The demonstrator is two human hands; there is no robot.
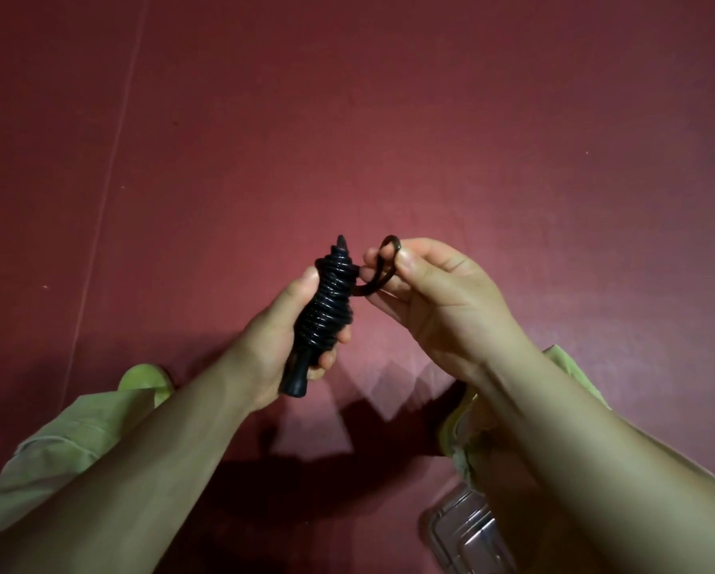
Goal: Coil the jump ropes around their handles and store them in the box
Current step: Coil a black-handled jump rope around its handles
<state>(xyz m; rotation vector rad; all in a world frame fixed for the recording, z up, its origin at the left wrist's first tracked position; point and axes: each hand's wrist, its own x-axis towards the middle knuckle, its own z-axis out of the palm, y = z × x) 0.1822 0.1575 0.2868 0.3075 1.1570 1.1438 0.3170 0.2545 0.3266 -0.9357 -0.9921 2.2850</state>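
A black jump rope (331,300) is wound in tight coils around its black handles, held upright above the dark red floor. My left hand (283,337) grips the coiled bundle around its lower half, and the handle's end (293,385) sticks out below the palm. My right hand (434,300) pinches the last loose loop of rope (382,263) between thumb and fingers, just right of the bundle's top. A clear plastic box (463,532) lies at the bottom right, partly hidden by my right forearm.
The dark red mat (347,118) fills the view, with a seam line (99,225) running down its left side. Light green cloth (149,383) shows under both forearms.
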